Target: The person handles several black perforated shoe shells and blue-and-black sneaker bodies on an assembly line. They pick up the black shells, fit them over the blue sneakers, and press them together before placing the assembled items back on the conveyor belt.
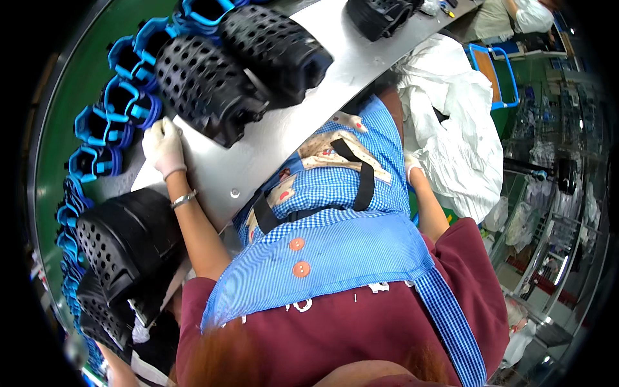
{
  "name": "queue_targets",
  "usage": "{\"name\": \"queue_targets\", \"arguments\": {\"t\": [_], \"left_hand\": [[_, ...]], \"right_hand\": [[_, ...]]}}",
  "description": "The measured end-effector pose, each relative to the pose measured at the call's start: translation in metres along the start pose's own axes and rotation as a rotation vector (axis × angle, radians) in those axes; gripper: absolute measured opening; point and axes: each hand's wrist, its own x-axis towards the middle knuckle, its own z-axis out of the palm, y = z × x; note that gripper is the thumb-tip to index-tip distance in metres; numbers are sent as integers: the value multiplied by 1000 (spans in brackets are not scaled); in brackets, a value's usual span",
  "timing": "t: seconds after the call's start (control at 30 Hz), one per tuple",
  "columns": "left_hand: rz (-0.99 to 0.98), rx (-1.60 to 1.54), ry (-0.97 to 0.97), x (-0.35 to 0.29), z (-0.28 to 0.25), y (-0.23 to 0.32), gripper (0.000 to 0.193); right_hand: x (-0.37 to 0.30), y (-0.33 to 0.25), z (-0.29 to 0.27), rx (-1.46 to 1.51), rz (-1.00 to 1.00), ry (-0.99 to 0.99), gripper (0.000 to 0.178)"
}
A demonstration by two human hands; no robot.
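Note:
My left hand (162, 147), in a white glove, rests at the left edge of the metal table (277, 138), beside a row of blue-and-black plastic parts (126, 100). Its fingers are curled in; whatever they may hold is hidden. Just to its right lie two black perforated shells (203, 80), and another black perforated shell (129, 238) sits below it. My right hand (412, 165), also gloved, is low beside my apron at the edge of a large crumpled white sheet or bag (451, 116). Its fingers are hidden.
The blue-and-black parts stand along a green surface (77, 42) curving around the left. More black pieces (380, 16) lie at the table's far end. To the right are a blue-framed cart (496, 74) and shelving with bagged goods (548, 213). Another person (532, 16) is at the far right.

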Motion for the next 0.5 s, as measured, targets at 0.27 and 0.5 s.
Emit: {"name": "queue_targets", "arguments": {"t": [0.27,0.5], "left_hand": [[83,-97,65,-15,-25,29,23],[120,-105,-110,-73,-38,53,32]], "right_hand": [[34,-18,6,56,-226,78,42],[27,-58,-5,153,-305,144,38]]}}
